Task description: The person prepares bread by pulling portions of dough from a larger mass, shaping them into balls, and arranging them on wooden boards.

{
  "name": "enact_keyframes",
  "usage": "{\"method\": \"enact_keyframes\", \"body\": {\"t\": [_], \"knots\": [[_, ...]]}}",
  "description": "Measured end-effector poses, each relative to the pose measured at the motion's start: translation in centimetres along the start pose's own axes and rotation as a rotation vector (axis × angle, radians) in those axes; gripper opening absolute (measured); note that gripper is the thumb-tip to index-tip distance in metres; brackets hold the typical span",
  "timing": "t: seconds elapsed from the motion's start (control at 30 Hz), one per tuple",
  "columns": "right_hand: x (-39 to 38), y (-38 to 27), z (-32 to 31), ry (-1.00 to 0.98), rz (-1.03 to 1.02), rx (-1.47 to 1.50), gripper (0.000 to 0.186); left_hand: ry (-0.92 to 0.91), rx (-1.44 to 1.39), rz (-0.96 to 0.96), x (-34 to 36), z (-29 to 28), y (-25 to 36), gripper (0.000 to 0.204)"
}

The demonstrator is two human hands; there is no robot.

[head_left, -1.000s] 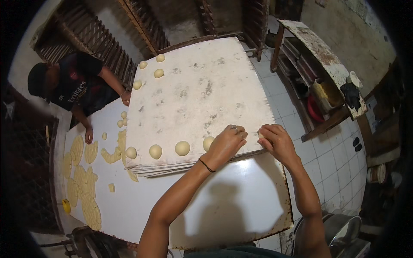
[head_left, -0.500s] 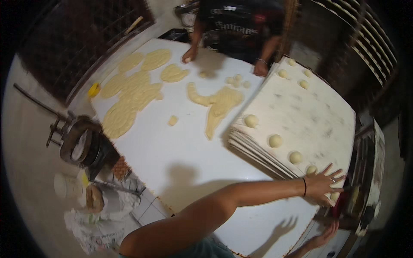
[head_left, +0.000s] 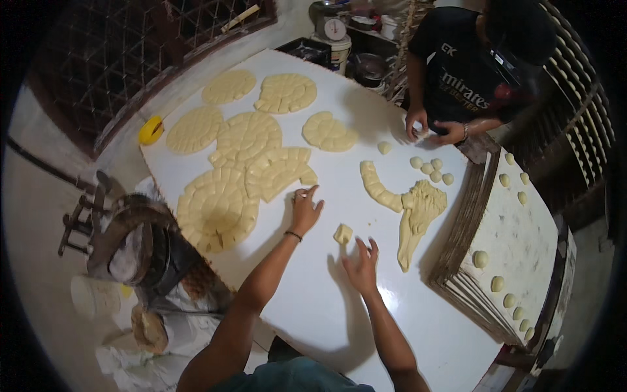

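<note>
Dough cube [head_left: 343, 234]: lies loose on the white table [head_left: 313, 307], just beyond and to the left of the fingertips of the right hand [head_left: 362, 269]. From my remote station I rate it light, soft and slightly tacky, likely to dent under pressure. I would take hold low on two opposite sides, finger pads flat, squeeze light.

Right fingers: parted, moderately wide. I see nothing between them; they stand just short of the cube.

Left hand [head_left: 304, 214]: thumb and index narrowly parted, other fingers partly curled. I see nothing held. The cut edge of the scored sheet [head_left: 279, 171] is just beyond the index tip; I cannot tell whether they touch. I judge the sheet pliable and apt to tear along its score lines; I would grip an outer segment near the cut.

Dough mass [head_left: 421, 219]: to the right of the right fingers, apart from them; it looks slack and easily stretched.
</note>
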State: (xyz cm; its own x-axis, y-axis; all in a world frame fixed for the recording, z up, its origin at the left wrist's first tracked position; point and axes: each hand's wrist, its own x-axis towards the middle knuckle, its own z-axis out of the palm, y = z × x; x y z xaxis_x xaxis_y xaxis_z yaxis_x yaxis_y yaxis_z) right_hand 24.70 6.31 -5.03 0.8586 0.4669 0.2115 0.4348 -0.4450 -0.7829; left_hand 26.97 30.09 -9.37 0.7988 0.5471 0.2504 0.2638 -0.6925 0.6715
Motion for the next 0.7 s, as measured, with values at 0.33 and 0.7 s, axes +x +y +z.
{"method": "enact_keyframes", "body": {"t": [0.33,0.7], "knots": [[-1.3,1.2,3.6,-0.066,0.477,0.280,0.030,0.015,0.062,0.010,6.2,3.4,-3.9,0.018],[-35.2,4.0,-17.2,0.551,0.548,-0.870,0.011,-0.426,0.289,0.711,-17.0,-0.8,7.9,0.031]]}}
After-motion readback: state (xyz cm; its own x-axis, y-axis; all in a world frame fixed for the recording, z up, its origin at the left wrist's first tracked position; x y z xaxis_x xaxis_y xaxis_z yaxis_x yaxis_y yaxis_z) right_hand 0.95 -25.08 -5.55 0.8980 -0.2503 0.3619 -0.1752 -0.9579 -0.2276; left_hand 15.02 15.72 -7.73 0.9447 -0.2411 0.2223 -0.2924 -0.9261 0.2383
